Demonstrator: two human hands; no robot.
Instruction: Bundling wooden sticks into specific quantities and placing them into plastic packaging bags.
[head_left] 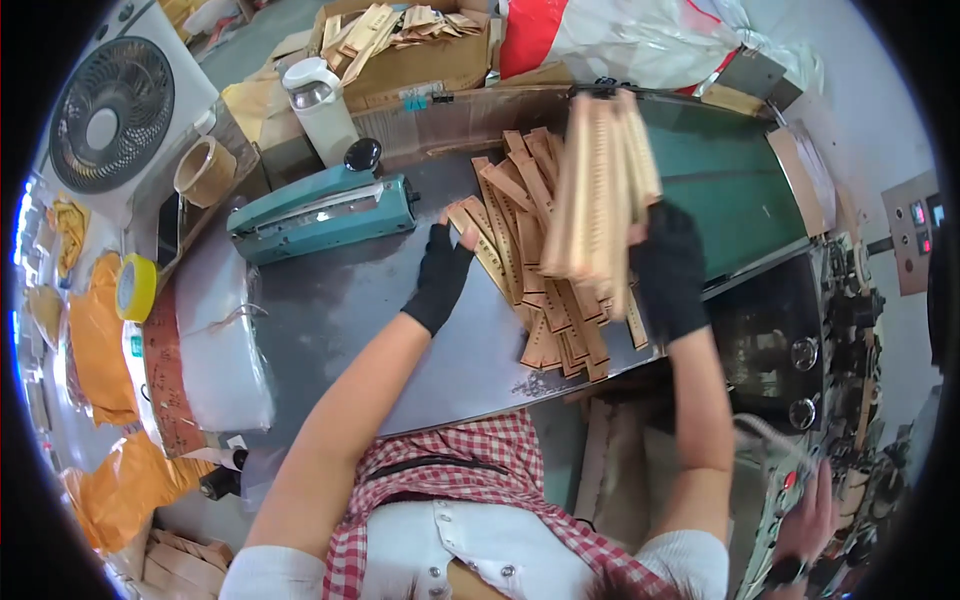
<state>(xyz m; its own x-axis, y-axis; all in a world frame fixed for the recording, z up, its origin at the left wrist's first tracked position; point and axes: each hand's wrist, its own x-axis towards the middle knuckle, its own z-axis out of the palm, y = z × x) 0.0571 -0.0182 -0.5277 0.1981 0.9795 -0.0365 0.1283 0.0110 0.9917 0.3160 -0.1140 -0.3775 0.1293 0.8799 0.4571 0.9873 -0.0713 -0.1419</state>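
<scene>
My right hand [668,268] on the feed: fingers clamped on a thick bundle of wooden strips [595,190], gripped along its right side. Bundle stands steeply and hides part of the pile from my angle. It's blurred, so I can't count pieces.

My left hand [443,272], left of that grip: fingertips touching the end of a strip at the pile's left edge. Can't tell if they're pinching it. Both hands wear black fingerless gloves [676,292].

Loose pile [568,338] lies between my hands, left of the right grip, pieces overlapping at mixed angles on a grey table [330,315]. Green mat [735,205] just right of the right grip; dark panel [755,340] with two round knobs nearer me on that side.

Left of my left hand: teal sealer [320,218], black knob [363,154] on top, white jug [325,120] behind it. Past both grips: cardboard box [430,85] holding more strips, red-and-white bag [620,40] to its right. Far left of the grips: fan [110,115], brown roll [225,165], yellow tape [146,290]. Well apart from my right hand, toward me: another person's hand [808,520], blurred.
</scene>
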